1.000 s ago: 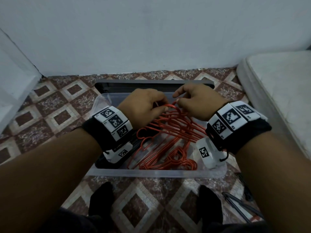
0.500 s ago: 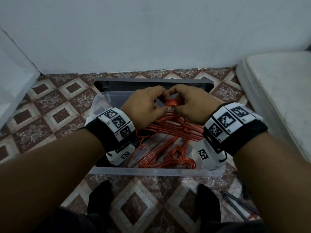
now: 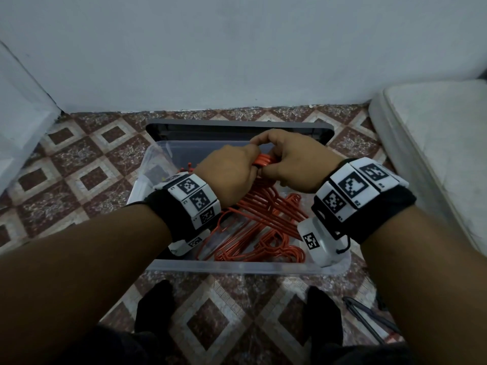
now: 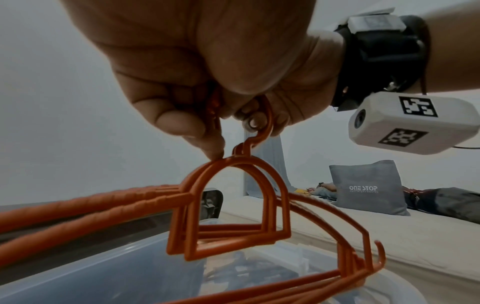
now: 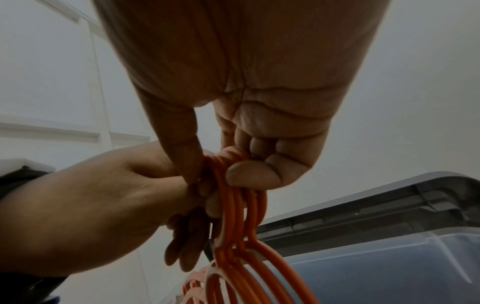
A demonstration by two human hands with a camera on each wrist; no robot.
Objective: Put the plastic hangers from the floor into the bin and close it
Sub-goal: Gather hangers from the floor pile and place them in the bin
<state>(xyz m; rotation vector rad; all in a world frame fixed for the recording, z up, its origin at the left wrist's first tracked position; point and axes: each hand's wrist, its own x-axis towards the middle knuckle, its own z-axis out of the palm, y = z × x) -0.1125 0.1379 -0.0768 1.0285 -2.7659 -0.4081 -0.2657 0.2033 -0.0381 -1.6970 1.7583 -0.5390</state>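
A clear plastic bin (image 3: 237, 267) stands open on the tiled floor, its grey lid (image 3: 237, 127) lying behind it against the wall. Several orange plastic hangers (image 3: 266, 225) hang slanted into the bin, their lower ends near the front wall. Both hands meet above the bin's back half. My left hand (image 3: 232, 172) grips the bunched hooks (image 3: 262, 162) from the left. My right hand (image 3: 290, 164) curls round the same hooks (image 5: 239, 185) from the right. In the left wrist view the hanger necks (image 4: 233, 205) dangle below the fingers (image 4: 200, 131).
A white mattress (image 3: 437, 154) lies on the floor at the right. A white cabinet edge (image 3: 18, 122) stands at the left. Dark hangers (image 3: 369, 317) lie on the floor at bottom right. My dark socked feet (image 3: 155, 306) are just in front of the bin.
Both hands have drawn together on the hanger hooks and lifted them slightly toward the bin's back; the hooks are now bunched tight between the two hands.
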